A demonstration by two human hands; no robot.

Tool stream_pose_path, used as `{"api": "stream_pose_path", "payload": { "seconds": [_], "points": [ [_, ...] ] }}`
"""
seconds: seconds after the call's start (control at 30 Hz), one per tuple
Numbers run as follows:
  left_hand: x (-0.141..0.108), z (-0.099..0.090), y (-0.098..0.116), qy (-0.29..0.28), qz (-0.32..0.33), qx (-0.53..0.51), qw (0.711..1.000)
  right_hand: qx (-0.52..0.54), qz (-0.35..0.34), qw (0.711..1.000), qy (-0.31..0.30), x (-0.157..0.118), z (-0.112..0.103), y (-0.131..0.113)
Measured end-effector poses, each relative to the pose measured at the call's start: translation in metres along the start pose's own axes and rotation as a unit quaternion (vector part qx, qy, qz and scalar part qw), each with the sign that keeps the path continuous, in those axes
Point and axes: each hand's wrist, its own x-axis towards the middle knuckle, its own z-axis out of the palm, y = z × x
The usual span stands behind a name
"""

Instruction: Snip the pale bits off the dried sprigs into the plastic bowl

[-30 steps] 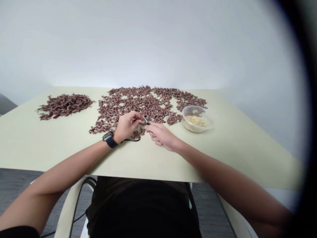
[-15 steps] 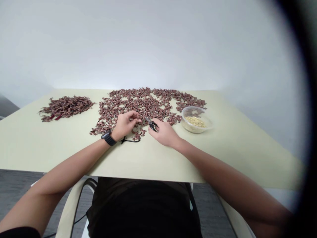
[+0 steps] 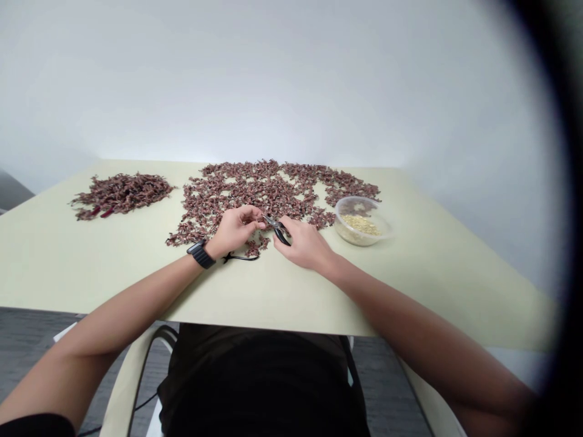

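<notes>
The tabletop (image 3: 273, 297) is coloured pale yellow-green. Mottled reddish brown is shown by the spread pieces (image 3: 250, 193) toward its far edge and the heap (image 3: 125, 191) near its far left corner, where deep-red bits (image 3: 107, 212) are included. Yellow flakes (image 3: 362, 225) are seen in a colourless bowl (image 3: 342, 234). The pliers (image 3: 282, 235) are coloured black and silver.

A plain pale wall (image 3: 291, 79) stands behind the light yellow-green table (image 3: 255, 297). Below the table's near edge is a grey, streaked floor (image 3: 392, 376). A pale, curved chair armrest (image 3: 119, 382) rises at lower left, with a thin dark cable (image 3: 146, 402) beside it. A blurred dark band (image 3: 569, 182), perhaps an eyepiece rim, curves down the right side.
</notes>
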Motion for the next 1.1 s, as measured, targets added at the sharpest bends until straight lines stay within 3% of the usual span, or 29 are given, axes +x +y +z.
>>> {"api": "stream_pose_path", "payload": {
  "seconds": [0.7, 0.9, 1.0, 1.07, 1.1],
  "points": [
    [0.0, 0.001, -0.005, -0.009, 0.013, 0.038, 0.999, -0.003, -0.009, 1.0, 0.0, 0.002, -0.002, 0.003],
    [-0.003, 0.0, -0.003, 0.008, 0.05, 0.104, 0.993, 0.103, 0.033, 0.994, -0.011, 0.0, -0.001, -0.004],
    [-0.005, -0.001, -0.006, 0.019, 0.095, 0.17, 0.981, 0.266, 0.099, 0.957, -0.067, 0.001, -0.001, -0.011],
    [-0.004, -0.004, -0.012, 0.025, 0.145, 0.229, 0.962, 0.406, 0.172, 0.886, -0.147, 0.003, -0.005, -0.012],
    [-0.003, -0.005, -0.015, 0.027, 0.175, 0.259, 0.949, 0.476, 0.212, 0.831, -0.197, 0.005, -0.009, -0.011]
  ]
}}
